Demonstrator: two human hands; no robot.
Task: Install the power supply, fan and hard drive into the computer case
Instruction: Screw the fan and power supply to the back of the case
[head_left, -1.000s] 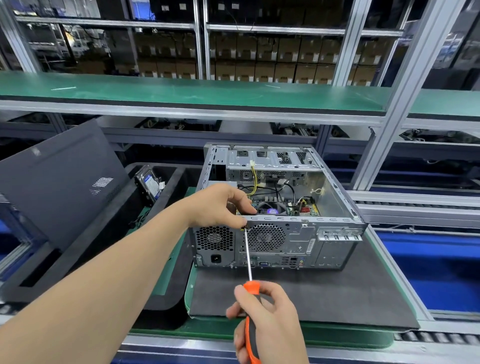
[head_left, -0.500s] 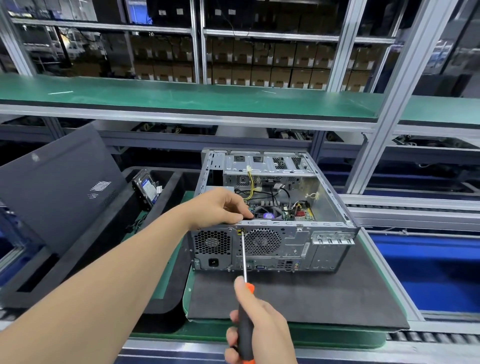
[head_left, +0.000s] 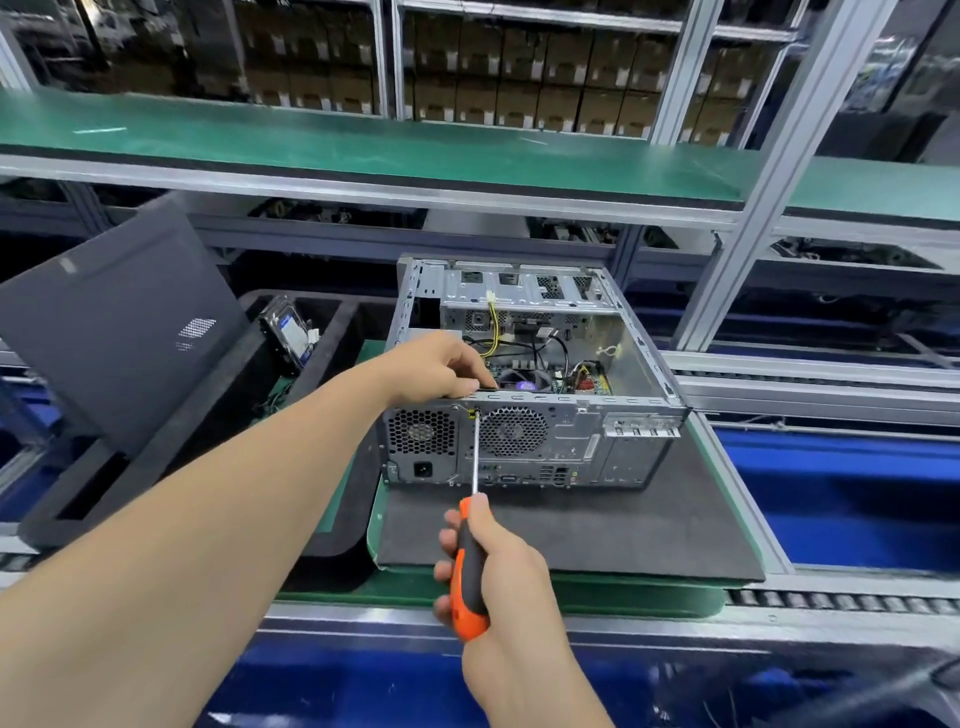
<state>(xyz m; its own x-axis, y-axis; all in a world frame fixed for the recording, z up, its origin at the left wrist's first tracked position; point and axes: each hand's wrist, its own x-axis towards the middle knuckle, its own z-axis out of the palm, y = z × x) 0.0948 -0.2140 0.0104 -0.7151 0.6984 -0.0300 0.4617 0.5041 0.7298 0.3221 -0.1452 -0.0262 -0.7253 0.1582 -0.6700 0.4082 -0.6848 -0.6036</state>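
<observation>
An open silver computer case lies on a dark mat, its rear panel facing me. The power supply sits at the rear left with its honeycomb grille, and the fan is behind the round grille beside it. My right hand grips an orange and black screwdriver; its tip touches a screw at the rear panel's top edge, between the two grilles. My left hand rests on the case's top rear edge above the power supply, fingers curled over the rim. A hard drive stands in the black foam tray to the left.
The case's dark side panel leans at the left over the black foam tray. A green shelf runs overhead, with aluminium posts at the right. A roller conveyor lies along the front edge. Cables fill the case interior.
My right hand has turned the screwdriver in its grip, so the handle's orange side shows again. The tip stays on the screw. My left hand stays on the case rim.
</observation>
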